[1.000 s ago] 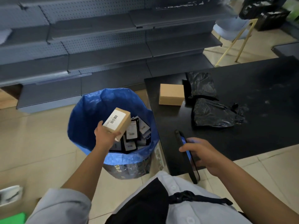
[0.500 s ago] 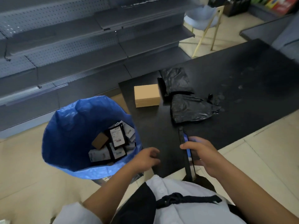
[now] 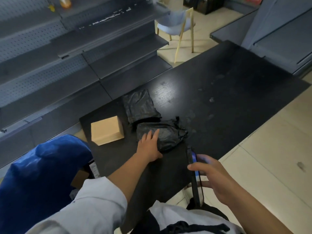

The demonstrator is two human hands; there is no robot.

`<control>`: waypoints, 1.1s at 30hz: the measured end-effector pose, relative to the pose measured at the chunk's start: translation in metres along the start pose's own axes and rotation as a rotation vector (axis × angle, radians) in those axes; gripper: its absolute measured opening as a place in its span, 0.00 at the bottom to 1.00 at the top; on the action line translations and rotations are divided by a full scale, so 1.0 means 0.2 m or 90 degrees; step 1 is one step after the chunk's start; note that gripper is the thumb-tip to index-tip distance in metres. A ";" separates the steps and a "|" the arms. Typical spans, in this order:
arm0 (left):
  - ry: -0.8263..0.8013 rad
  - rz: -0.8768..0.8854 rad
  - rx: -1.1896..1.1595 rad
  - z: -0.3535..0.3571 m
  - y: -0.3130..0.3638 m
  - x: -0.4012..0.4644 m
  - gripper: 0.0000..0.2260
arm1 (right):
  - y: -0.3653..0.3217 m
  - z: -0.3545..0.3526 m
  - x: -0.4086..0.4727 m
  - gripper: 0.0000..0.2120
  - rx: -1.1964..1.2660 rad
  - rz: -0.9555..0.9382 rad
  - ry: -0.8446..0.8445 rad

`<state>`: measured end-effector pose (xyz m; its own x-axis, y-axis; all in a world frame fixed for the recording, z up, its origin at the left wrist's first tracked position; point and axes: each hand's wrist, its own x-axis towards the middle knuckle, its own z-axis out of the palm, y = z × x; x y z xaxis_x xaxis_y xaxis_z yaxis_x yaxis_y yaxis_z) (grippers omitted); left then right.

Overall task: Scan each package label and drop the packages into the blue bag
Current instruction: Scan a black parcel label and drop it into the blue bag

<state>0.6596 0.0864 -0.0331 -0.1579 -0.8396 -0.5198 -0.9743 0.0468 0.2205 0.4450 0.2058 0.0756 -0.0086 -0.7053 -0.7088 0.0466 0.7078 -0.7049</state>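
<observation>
Three packages lie on the black counter [image 3: 219, 92]. One: a tan cardboard box [image 3: 107, 130], flat on its base, just left of the left hand [image 3: 149, 146] and near the counter's left end. Two: a black plastic parcel [image 3: 166, 135], crumpled, directly under and beside the left hand's fingers. Three: a second black plastic parcel [image 3: 140, 107], flatter, lying beyond the first and touching it at one corner. No label shows on any of the three from this view.

One blue bag [image 3: 42, 169], mouth open, stands on the floor off the counter's left end, below and left of the left forearm; its rim folds over and hides most of the contents, though a brown box corner and a white label edge show inside. Grey shelving [image 3: 50, 73] runs behind the counter, past both hands. One pale blue chair [image 3: 175, 22] with light wooden legs stands far beyond the hands.

Left hand: fingers spread and nearly straight, laid on the near black plastic parcel, thumb at the parcel's near edge; nothing lifted off the counter.

Right hand [image 3: 214, 176]: holds a dark phone [image 3: 195, 173] edge-on over the counter's near edge, fingers curled round its far side, thumb side towards the wearer; its lit screen faces right, casting blue on the fingers.
</observation>
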 end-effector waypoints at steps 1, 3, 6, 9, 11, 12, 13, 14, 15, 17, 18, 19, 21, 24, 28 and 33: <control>-0.019 -0.008 0.020 -0.02 0.03 0.06 0.55 | -0.02 -0.06 0.03 0.22 0.003 -0.001 0.000; -0.046 -0.023 0.055 -0.03 0.08 0.15 0.57 | -0.07 -0.17 0.09 0.24 0.014 0.000 0.003; -0.042 -0.059 0.078 -0.02 0.12 0.24 0.56 | -0.11 -0.36 0.19 0.26 0.012 0.012 0.007; 0.019 -0.091 0.100 0.00 0.15 0.28 0.49 | -0.15 -0.51 0.27 0.25 0.003 0.019 0.001; 0.039 -0.102 0.127 0.01 0.17 0.29 0.48 | -0.17 -0.58 0.32 0.25 -0.001 0.025 0.001; 0.040 -0.104 0.140 0.01 0.18 0.29 0.48 | -0.18 -0.61 0.34 0.26 -0.005 0.027 0.002; 0.037 -0.105 0.148 0.01 0.18 0.29 0.49 | -0.18 -0.63 0.36 0.26 -0.012 0.028 0.004; 0.030 -0.109 0.146 0.01 0.18 0.30 0.50 | -0.20 -0.65 0.38 0.27 -0.019 0.027 0.005; 0.018 -0.116 0.131 0.02 0.18 0.30 0.51 | -0.21 -0.67 0.39 0.27 -0.026 0.027 0.003; -0.010 -0.135 0.098 0.02 0.18 0.30 0.53 | -0.23 -0.70 0.41 0.27 -0.035 0.024 -0.006; -0.018 -0.143 0.099 0.02 0.18 0.29 0.54 | -0.25 -0.71 0.42 0.26 -0.039 0.022 -0.011; -0.020 -0.151 0.105 0.03 0.18 0.28 0.54 | -0.26 -0.73 0.43 0.25 -0.041 0.023 -0.014; -0.018 -0.164 0.103 0.05 0.20 0.26 0.55 | -0.27 -0.74 0.45 0.23 -0.039 0.026 -0.016; -0.016 -0.190 0.076 0.09 0.24 0.20 0.55 | -0.27 -0.75 0.47 0.22 -0.037 0.029 -0.031; -0.017 -0.225 0.022 0.17 0.32 0.07 0.54 | -0.28 -0.73 0.51 0.21 -0.034 0.044 -0.060; 0.040 -0.280 -0.482 0.22 0.36 -0.09 0.48 | -0.31 -0.67 0.54 0.22 -0.049 0.044 -0.102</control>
<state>0.5858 0.1285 -0.0438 0.2382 -0.7262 -0.6449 -0.5721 -0.6415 0.5110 0.3064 0.0902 0.0395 0.1515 -0.6483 -0.7461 -0.0345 0.7509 -0.6595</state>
